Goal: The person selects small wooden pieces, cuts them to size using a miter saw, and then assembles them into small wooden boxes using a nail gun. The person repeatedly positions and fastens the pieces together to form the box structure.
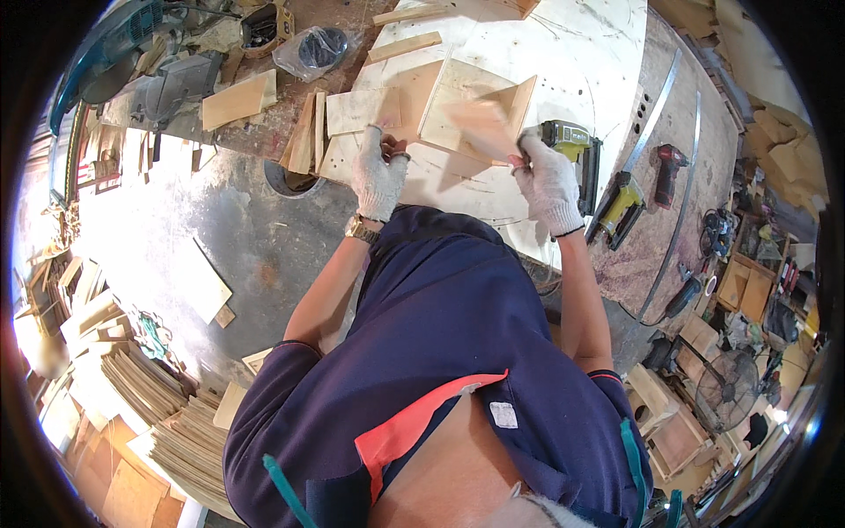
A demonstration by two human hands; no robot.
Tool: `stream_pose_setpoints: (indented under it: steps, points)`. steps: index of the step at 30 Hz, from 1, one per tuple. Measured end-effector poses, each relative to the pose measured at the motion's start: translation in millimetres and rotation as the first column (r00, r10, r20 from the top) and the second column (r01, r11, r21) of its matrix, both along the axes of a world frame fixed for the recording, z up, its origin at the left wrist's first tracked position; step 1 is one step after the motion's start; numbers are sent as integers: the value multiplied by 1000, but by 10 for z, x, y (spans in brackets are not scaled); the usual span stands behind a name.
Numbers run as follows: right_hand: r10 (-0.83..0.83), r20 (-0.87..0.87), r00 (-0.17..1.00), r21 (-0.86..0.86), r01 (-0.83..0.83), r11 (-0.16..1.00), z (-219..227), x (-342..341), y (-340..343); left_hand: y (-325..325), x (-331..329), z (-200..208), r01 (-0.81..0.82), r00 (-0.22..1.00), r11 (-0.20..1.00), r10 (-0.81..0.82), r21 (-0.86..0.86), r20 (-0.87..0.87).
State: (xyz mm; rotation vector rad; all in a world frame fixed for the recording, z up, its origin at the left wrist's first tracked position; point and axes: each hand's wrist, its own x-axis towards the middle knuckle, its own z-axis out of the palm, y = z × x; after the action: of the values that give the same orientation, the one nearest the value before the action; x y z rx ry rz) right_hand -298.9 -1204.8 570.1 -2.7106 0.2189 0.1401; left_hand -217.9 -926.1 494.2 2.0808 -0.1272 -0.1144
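Observation:
My right hand [549, 182], in a white knitted glove, pinches the near end of a thin wooden board [487, 128], which is smeared by motion. Beneath that board lies a partly assembled wooden piece [458, 88] with a raised side at its right. My left hand [378, 180], gloved too, is curled at the near edge of a pale flat board [354, 113]; whatever its fingers hold, if anything, is hidden. Just beyond my right hand, a yellow-green nail gun [568, 136] rests on the white plywood sheet [598, 53].
A second yellow-green tool [621, 209] and a red-black drill [669, 174] lie at the right, beside metal straightedges [653, 110]. Loose boards [239, 101], a plastic-wrapped roll [321, 47] and a blue saw [119, 48] occupy the left. Wood stacks [176, 440] stand on the floor.

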Motion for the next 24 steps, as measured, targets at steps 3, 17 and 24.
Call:
stream_pose_setpoints:
  steps: [3,17,24]
  points:
    - [151,-30,988,-51,-152,987,74,39,66,25,49,-70,67,997,990,-63,125,-32]
    - [398,-115,910,-244,-414,877,-23,324,256,-49,373,-67,422,872,865,-469,270,139]
    - [443,-92,892,-272,-451,850,-319,347,210,-17,435,-13,480,851,842,-515,249,103]
